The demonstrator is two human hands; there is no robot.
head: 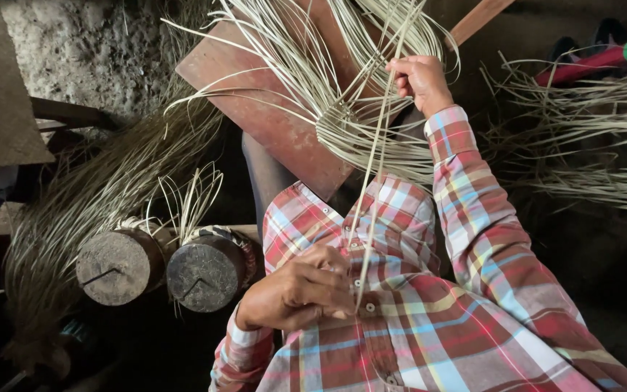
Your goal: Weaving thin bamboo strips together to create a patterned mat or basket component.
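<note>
A half-woven mat of pale reed strips (339, 123) lies on a reddish wooden board (270, 123), with loose strips fanning out all round. My right hand (419, 81), in a plaid sleeve, is raised over the board's far side and pinches a few long strips. These long strips (371, 196) run down to my chest. There my left hand (300, 290) is closed on their lower ends, close against my plaid shirt.
Two round wooden blocks (119, 266) (206, 273), each with woven strips around it, stand at the lower left. A thick bundle of dry fibres (81, 210) lies left of them. More loose strips (604, 145) are piled at the right. A rough stone wall (88, 43) is at the upper left.
</note>
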